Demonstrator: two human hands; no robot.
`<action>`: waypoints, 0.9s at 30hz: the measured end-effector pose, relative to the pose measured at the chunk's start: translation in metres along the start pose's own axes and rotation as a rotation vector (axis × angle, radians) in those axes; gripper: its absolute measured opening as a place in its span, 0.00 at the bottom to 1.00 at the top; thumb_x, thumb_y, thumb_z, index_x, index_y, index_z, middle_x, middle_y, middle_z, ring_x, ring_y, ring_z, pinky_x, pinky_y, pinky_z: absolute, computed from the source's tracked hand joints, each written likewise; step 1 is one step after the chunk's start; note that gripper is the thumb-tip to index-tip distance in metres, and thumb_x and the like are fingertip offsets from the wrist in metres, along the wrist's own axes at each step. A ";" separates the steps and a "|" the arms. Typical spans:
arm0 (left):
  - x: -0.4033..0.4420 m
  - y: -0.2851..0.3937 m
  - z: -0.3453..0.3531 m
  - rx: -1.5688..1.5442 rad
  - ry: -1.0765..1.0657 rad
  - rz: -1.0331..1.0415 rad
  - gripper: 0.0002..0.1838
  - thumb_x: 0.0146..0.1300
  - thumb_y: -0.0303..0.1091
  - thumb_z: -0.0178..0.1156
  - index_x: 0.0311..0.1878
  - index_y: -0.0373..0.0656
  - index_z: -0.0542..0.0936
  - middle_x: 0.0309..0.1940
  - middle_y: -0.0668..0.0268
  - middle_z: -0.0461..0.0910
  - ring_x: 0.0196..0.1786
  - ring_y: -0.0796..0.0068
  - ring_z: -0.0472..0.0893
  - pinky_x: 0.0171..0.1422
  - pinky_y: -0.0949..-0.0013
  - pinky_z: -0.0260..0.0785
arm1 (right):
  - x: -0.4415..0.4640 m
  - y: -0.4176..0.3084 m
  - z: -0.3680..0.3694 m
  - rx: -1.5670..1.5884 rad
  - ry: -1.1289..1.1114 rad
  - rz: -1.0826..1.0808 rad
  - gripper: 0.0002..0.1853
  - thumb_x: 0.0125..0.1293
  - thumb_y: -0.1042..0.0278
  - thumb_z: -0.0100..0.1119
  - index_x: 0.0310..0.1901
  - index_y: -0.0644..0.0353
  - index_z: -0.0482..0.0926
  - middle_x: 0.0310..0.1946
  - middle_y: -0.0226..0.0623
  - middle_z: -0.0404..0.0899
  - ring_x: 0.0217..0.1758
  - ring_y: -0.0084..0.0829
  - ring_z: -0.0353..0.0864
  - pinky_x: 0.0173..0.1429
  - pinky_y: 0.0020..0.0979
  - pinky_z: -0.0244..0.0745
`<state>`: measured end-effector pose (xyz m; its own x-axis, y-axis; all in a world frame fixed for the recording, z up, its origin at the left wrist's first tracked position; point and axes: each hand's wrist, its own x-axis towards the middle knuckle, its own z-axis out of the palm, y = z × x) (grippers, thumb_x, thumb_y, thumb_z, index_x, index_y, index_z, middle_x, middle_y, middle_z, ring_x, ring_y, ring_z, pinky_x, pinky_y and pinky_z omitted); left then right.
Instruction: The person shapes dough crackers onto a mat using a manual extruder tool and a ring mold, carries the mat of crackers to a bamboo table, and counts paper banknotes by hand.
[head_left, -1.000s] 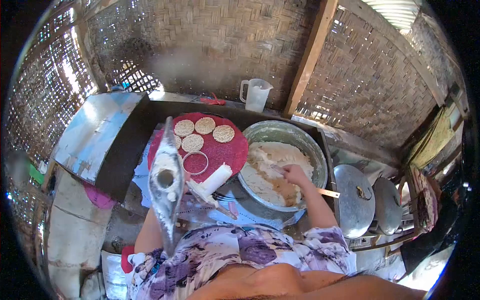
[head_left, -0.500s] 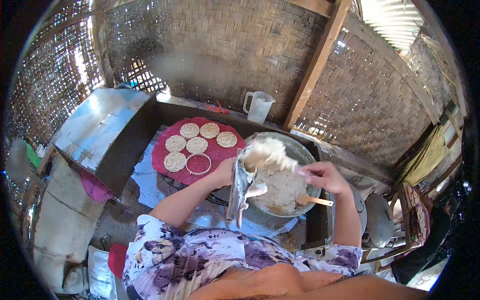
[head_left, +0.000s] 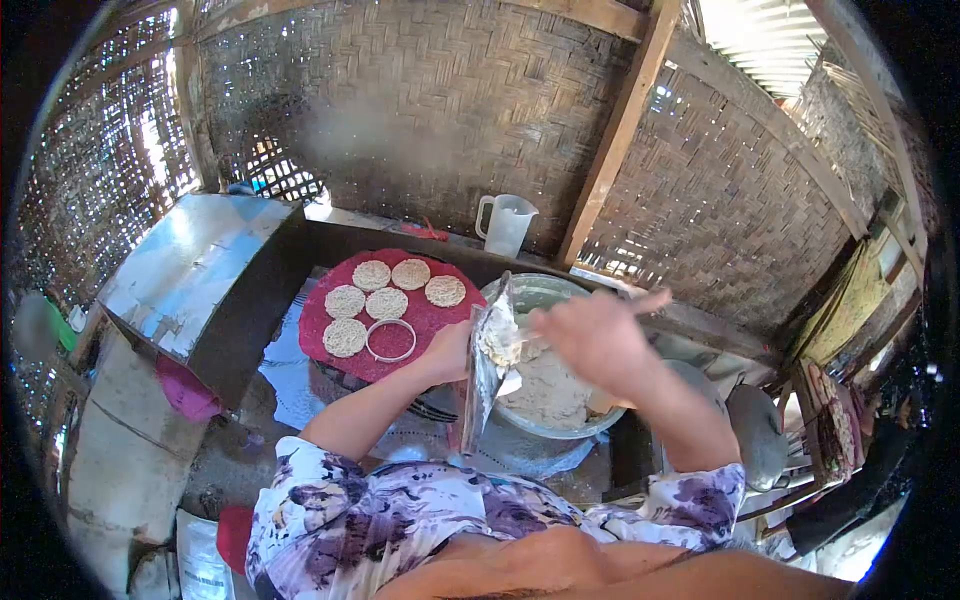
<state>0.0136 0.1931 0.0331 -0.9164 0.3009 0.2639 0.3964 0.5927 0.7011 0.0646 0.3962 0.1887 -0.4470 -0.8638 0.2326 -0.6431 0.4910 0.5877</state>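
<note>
My left hand [head_left: 448, 352] is closed on the side of a shiny, silvery plastic bag [head_left: 480, 385], held upright with its mouth open. Pale, sticky dough [head_left: 497, 335] shows inside that mouth. Just right of it is my right hand [head_left: 598, 340], smeared by motion, so its grip is unclear. Below both hands stands a large metal basin [head_left: 590, 432] with a mass of the same dough [head_left: 550, 392] in it. Most of the wooden utensil in the basin is hidden behind my right hand and forearm.
Left of the basin, a round red cloth [head_left: 440, 285] bears several pale lattice-like discs [head_left: 386, 303] and a thin ring [head_left: 391, 341]. A clear jug [head_left: 508, 226] stands behind, against the woven wall [head_left: 440, 120]. A dark pot lid [head_left: 757, 437] is at the right.
My right hand has moved left, from over the basin's right side towards the bag's mouth. The dough stretched between bag and hand is now gathered at the bag. The camera view has shifted slightly.
</note>
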 end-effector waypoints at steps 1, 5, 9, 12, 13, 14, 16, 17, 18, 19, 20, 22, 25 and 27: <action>0.000 0.004 -0.002 -0.014 0.042 -0.020 0.25 0.43 0.46 0.62 0.42 0.40 0.76 0.37 0.49 0.77 0.42 0.50 0.77 0.46 0.58 0.68 | -0.004 -0.011 0.002 -0.079 0.116 -0.050 0.17 0.47 0.68 0.55 0.42 0.55 0.75 0.25 0.28 0.68 0.29 0.26 0.72 0.31 0.28 0.65; 0.006 -0.019 -0.002 0.020 -0.027 0.004 0.23 0.46 0.45 0.61 0.44 0.42 0.77 0.36 0.51 0.78 0.41 0.51 0.77 0.46 0.59 0.68 | -0.020 -0.019 0.006 -0.068 0.254 -0.100 0.16 0.48 0.69 0.54 0.42 0.55 0.73 0.26 0.27 0.68 0.28 0.25 0.71 0.30 0.27 0.65; 0.014 -0.065 0.009 -0.360 0.047 -0.140 0.23 0.47 0.47 0.60 0.45 0.44 0.76 0.39 0.52 0.78 0.43 0.54 0.77 0.46 0.60 0.68 | -0.045 0.014 -0.024 0.079 0.320 0.159 0.09 0.48 0.66 0.59 0.33 0.52 0.75 0.16 0.27 0.64 0.19 0.28 0.69 0.22 0.31 0.64; 0.012 -0.060 0.005 -0.464 0.058 -0.079 0.23 0.48 0.47 0.60 0.46 0.44 0.76 0.40 0.53 0.78 0.45 0.55 0.77 0.47 0.61 0.68 | -0.058 0.030 -0.027 0.208 0.374 0.305 0.07 0.51 0.60 0.59 0.28 0.51 0.75 0.15 0.28 0.65 0.18 0.32 0.71 0.22 0.33 0.66; 0.000 -0.012 -0.014 -0.149 0.030 -0.124 0.22 0.49 0.46 0.59 0.46 0.44 0.76 0.40 0.53 0.78 0.45 0.55 0.76 0.48 0.62 0.67 | -0.056 0.027 -0.021 0.228 0.294 0.286 0.07 0.52 0.58 0.58 0.28 0.50 0.75 0.16 0.29 0.67 0.19 0.33 0.72 0.23 0.34 0.67; 0.001 -0.011 -0.010 -0.133 0.036 -0.070 0.22 0.49 0.46 0.59 0.46 0.44 0.76 0.40 0.53 0.78 0.45 0.54 0.76 0.48 0.61 0.68 | -0.053 0.022 -0.014 0.249 0.214 0.271 0.08 0.53 0.57 0.57 0.28 0.50 0.75 0.16 0.30 0.69 0.20 0.34 0.73 0.23 0.34 0.67; 0.003 -0.009 -0.006 -0.102 0.052 0.048 0.21 0.49 0.45 0.59 0.45 0.44 0.76 0.40 0.53 0.78 0.44 0.53 0.76 0.47 0.60 0.68 | -0.051 0.022 -0.012 0.291 0.071 0.273 0.09 0.54 0.56 0.56 0.29 0.51 0.76 0.18 0.32 0.71 0.22 0.36 0.74 0.24 0.35 0.68; 0.005 -0.008 -0.005 -0.091 0.086 0.123 0.22 0.46 0.44 0.60 0.44 0.42 0.76 0.38 0.50 0.77 0.43 0.51 0.76 0.46 0.58 0.68 | -0.050 0.026 -0.014 0.310 0.008 0.288 0.10 0.54 0.56 0.56 0.31 0.52 0.76 0.18 0.33 0.71 0.23 0.37 0.75 0.25 0.37 0.68; 0.006 -0.005 -0.004 -0.030 0.071 0.100 0.22 0.45 0.43 0.60 0.43 0.41 0.76 0.37 0.49 0.77 0.42 0.50 0.76 0.45 0.57 0.68 | -0.049 0.031 -0.015 0.330 -0.055 0.303 0.11 0.54 0.56 0.56 0.32 0.53 0.77 0.19 0.35 0.72 0.24 0.39 0.75 0.26 0.38 0.68; 0.005 -0.001 -0.003 0.029 0.054 0.072 0.22 0.44 0.43 0.60 0.42 0.40 0.76 0.36 0.49 0.77 0.41 0.50 0.76 0.45 0.57 0.68 | -0.045 0.033 -0.016 0.309 -0.099 0.285 0.10 0.55 0.56 0.55 0.32 0.52 0.76 0.19 0.35 0.72 0.24 0.38 0.75 0.26 0.37 0.68; 0.002 0.005 -0.001 0.088 0.034 0.043 0.22 0.44 0.42 0.60 0.41 0.40 0.76 0.35 0.48 0.77 0.40 0.49 0.76 0.44 0.56 0.68 | -0.039 0.031 -0.015 0.291 -0.144 0.267 0.10 0.55 0.55 0.55 0.31 0.52 0.76 0.19 0.35 0.72 0.24 0.38 0.75 0.26 0.37 0.68; 0.004 -0.001 0.010 0.064 0.067 0.063 0.20 0.43 0.42 0.60 0.38 0.38 0.77 0.33 0.47 0.77 0.39 0.48 0.77 0.44 0.54 0.68 | -0.028 0.020 -0.009 0.256 -0.181 0.230 0.10 0.56 0.56 0.54 0.31 0.52 0.75 0.20 0.34 0.73 0.25 0.37 0.76 0.27 0.36 0.68; 0.009 -0.007 0.015 0.079 0.048 0.019 0.20 0.44 0.42 0.60 0.37 0.38 0.77 0.32 0.47 0.77 0.39 0.48 0.77 0.44 0.54 0.68 | -0.009 -0.002 0.006 0.163 -0.089 0.132 0.07 0.54 0.60 0.53 0.32 0.51 0.74 0.23 0.31 0.73 0.27 0.32 0.75 0.28 0.33 0.68; 0.010 -0.015 0.013 0.119 0.025 -0.051 0.20 0.45 0.42 0.59 0.38 0.38 0.77 0.32 0.47 0.77 0.39 0.48 0.77 0.44 0.54 0.68 | -0.003 -0.015 0.018 0.060 0.051 0.009 0.08 0.51 0.63 0.53 0.34 0.50 0.74 0.24 0.28 0.72 0.28 0.28 0.74 0.28 0.31 0.67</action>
<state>-0.0010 0.1974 0.0170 -0.9360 0.2504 0.2472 0.3517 0.6916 0.6308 0.0648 0.3936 0.1655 -0.4214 -0.8632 0.2780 -0.6757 0.5033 0.5386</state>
